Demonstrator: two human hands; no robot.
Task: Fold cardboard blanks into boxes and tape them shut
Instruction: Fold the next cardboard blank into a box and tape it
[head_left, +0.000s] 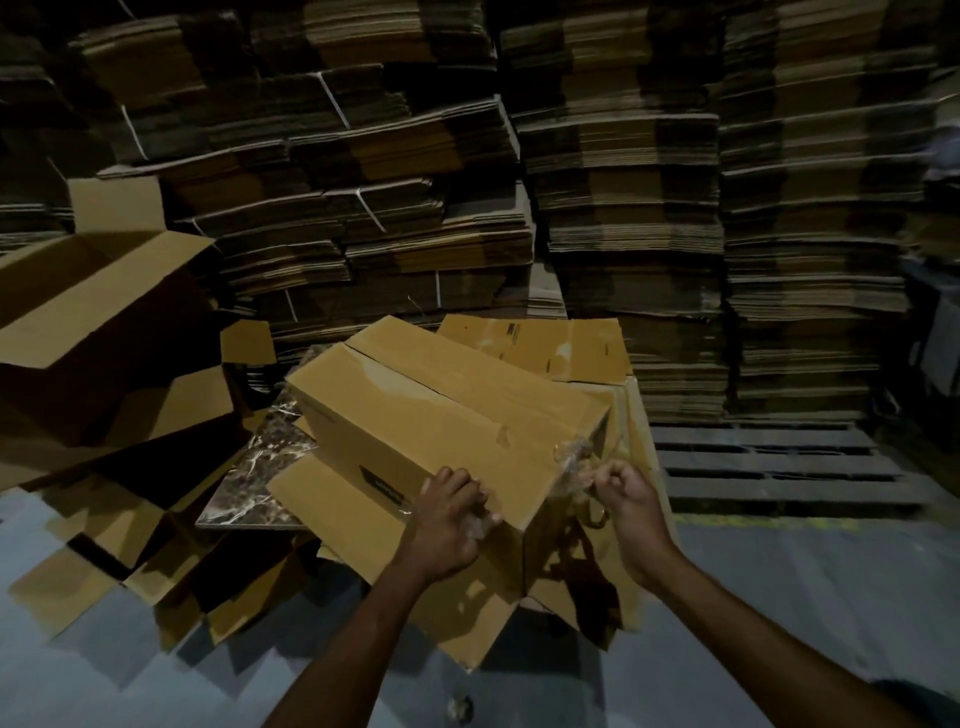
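A folded brown cardboard box (441, 415) lies tilted in front of me on a pile of flat blanks, its flaps closed and a clear tape strip running along the seam. My left hand (449, 514) grips the box's near corner, fingers curled over crumpled clear tape. My right hand (626, 491) is at the box's right end and pinches a strand of clear tape (571, 457) that stretches from that corner. No tape roll is visible.
An open-topped box (88, 312) stands at the left. Flattened blanks (540, 340) and a marbled slab (265, 467) lie under the box. Tall stacks of blanks (623, 182) fill the back. A wooden pallet (769, 462) lies at right on the grey floor.
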